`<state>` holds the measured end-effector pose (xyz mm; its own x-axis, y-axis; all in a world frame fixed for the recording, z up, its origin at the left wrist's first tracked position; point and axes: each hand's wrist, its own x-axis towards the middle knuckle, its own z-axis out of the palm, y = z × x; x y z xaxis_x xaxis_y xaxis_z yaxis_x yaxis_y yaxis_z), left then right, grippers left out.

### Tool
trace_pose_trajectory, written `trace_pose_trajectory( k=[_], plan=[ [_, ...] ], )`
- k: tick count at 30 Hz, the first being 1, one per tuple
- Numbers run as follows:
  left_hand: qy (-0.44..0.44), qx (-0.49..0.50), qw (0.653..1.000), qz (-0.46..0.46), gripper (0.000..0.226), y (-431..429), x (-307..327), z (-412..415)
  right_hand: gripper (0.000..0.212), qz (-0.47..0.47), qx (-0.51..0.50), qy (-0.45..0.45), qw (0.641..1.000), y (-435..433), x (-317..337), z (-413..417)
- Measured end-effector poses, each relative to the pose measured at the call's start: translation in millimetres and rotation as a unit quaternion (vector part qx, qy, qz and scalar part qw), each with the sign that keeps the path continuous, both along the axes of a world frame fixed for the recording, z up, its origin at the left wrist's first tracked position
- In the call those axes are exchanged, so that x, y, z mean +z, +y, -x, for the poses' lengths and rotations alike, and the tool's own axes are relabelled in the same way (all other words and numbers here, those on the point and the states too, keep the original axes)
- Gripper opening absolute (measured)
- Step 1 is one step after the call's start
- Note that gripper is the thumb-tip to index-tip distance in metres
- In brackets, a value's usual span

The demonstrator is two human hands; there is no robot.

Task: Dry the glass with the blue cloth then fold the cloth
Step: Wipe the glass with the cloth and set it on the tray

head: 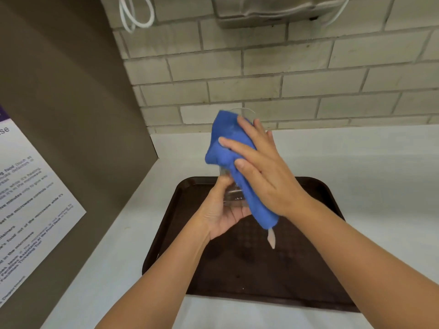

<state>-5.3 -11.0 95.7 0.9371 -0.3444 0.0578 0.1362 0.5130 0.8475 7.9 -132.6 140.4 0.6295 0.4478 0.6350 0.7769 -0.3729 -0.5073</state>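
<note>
Over a brown tray (320, 233), the left hand (221, 214) grips the glass (231, 195) base while the right hand (263, 172) presses the blue cloth (225, 143) around it; drying underway, folding remains

Glass (234, 194): mostly hidden behind blue cloth (228, 148) and right hand (266, 172). Notice (28, 198), left: cut off, text blurred.

You stand at a white counter (370, 162) that meets a pale brick wall (261, 74) at its far edge. A dark brown tray (273, 281) lies flat directly on the counter, a little in front of that wall, with bare counter on every side of it.
</note>
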Motion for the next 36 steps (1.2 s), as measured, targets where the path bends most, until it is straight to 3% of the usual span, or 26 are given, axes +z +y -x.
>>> trace_pose_trajectory(
  k=[5,8,13,16,19,23,25,28,32,36],
  plan=[
    [0.022,-0.031,0.999,0.011,0.053,-1,-1,0,0.040,-0.106,0.001,0.109,0.988,5,15,-23],
    [0.023,-0.035,0.999,0.017,0.050,-2,-6,1,0.041,-0.155,-0.006,0.163,0.974,8,9,-21],
    [0.018,-0.033,0.999,0.002,0.054,1,-11,0,0.043,-0.279,-0.037,0.279,0.918,8,-12,1],
    [0.010,-0.040,0.999,-0.009,0.043,6,-9,0,0.040,-0.273,-0.041,0.259,0.926,8,-29,26],
    [0.041,-0.030,0.998,-0.032,0.026,11,-10,-3,0.045,-0.203,-0.050,0.176,0.962,15,-38,48],
    [0.035,-0.032,0.998,-0.045,0.027,9,-8,-3,0.058,-0.105,-0.094,0.096,0.985,17,-18,27],
    [0.002,-0.051,0.998,-0.036,0.034,5,-6,-1,0.055,-0.119,-0.099,0.121,0.980,14,0,4],
    [-0.006,-0.080,0.997,-0.013,0.047,4,-5,-1,0.052,-0.230,-0.080,0.231,0.942,9,10,-19],
    [-0.019,-0.079,0.996,-0.034,0.060,12,-3,-5,0.051,-0.341,-0.048,0.394,0.853,10,-20,-6],
    [-0.021,-0.089,0.991,-0.103,0.061,17,6,-8,0.050,-0.429,-0.045,0.441,0.787,17,-29,7]
  ],
)
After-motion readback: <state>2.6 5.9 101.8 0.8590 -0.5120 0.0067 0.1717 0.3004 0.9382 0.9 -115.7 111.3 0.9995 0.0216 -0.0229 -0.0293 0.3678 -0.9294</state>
